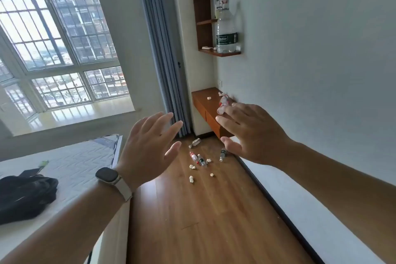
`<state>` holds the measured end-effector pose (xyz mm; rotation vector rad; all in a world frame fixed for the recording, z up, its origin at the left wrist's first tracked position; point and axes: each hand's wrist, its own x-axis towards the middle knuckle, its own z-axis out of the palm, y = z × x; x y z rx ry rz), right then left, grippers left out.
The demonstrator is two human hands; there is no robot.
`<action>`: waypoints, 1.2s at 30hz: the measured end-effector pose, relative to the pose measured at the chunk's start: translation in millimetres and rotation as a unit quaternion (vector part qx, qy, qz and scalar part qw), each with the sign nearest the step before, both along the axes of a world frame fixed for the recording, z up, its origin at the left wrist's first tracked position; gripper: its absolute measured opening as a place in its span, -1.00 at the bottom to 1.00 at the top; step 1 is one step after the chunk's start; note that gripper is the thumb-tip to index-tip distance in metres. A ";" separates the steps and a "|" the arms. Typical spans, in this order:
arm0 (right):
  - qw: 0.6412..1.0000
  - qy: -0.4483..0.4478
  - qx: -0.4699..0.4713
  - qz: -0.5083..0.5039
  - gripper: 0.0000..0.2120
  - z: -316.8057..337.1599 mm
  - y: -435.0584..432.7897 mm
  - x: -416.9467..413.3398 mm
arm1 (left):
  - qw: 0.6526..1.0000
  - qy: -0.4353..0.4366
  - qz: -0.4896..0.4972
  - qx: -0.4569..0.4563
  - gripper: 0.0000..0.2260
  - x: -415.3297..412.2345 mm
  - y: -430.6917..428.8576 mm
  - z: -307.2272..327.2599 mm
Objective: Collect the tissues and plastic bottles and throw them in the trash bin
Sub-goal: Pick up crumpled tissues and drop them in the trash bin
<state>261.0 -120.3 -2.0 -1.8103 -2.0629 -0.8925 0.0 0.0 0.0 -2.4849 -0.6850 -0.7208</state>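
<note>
Both hands are raised in mid-air and hold nothing. The left hand [150, 148] and the right hand [250, 133] each show straight, spread fingers [164, 118]. On the wooden floor [203, 221], below the front edge of the desk [203, 102], lie 4 plastic bottles [202, 161], 1 of them crushed and nearest the curtain [165, 60]. Several crumpled tissues [191, 179] are scattered just beside them. On the desk, 1 tissue [209, 98] sits mid-top and another at the back edge by the wall. A red-labelled bottle [224, 100] lies along the desk's wall edge, partly hidden behind the right hand. A large water bottle [226, 34] stands on the wall shelf [225, 54]. A black bag [23, 195] lies on the bed [75, 161].
</note>
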 end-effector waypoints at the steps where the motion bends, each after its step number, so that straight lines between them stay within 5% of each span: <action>1: 1.000 -0.003 -0.001 0.001 -0.51 -5.7 1.3 3.2 | 1.000 0.005 -0.003 -0.004 -0.58 3.2 -1.4 -3.9; 36: 0.997 0.053 -0.052 -0.015 -0.56 -94.8 367.4 34.9 | 0.993 -0.010 -0.047 -0.108 -0.59 36.6 383.2 -123.4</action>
